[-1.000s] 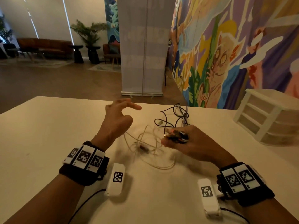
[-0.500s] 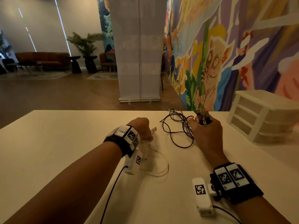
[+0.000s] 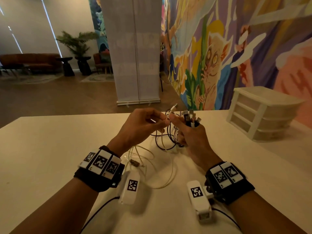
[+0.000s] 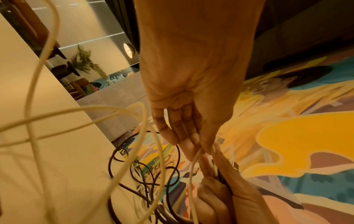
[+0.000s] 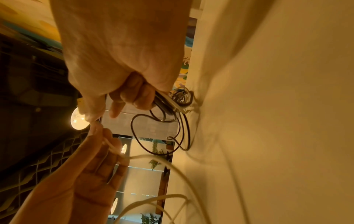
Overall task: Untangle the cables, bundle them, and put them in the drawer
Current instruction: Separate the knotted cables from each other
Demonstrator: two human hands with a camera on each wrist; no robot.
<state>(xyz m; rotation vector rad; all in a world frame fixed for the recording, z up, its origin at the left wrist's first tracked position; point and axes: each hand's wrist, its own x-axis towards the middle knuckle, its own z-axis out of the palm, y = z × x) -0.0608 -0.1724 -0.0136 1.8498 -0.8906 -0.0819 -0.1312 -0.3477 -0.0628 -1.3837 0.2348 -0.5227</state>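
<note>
My left hand point(image 3: 157, 121) is raised over the table and pinches the plug end of a white cable point(image 3: 169, 114) between thumb and fingers; the pinch also shows in the left wrist view point(image 4: 193, 151). That cable trails down in loose pale loops point(image 3: 162, 173) on the table. My right hand point(image 3: 189, 130) grips a bunch of cable plugs point(image 3: 191, 118), black and white, pointing upward, right beside the left fingertips. Black cables point(image 3: 162, 141) hang from it in tangled loops onto the table, seen also in the right wrist view point(image 5: 172, 115).
A white three-drawer unit point(image 3: 260, 112) stands on the table point(image 3: 42, 157) at the far right, drawers closed. A small brown connector point(image 3: 135, 162) lies among the white loops. Beyond the table's far edge stand a white banner and a painted wall.
My left hand rose from the table with the white cable's end and came up to the right hand. The right hand pulled back slightly with its bunch of plugs.
</note>
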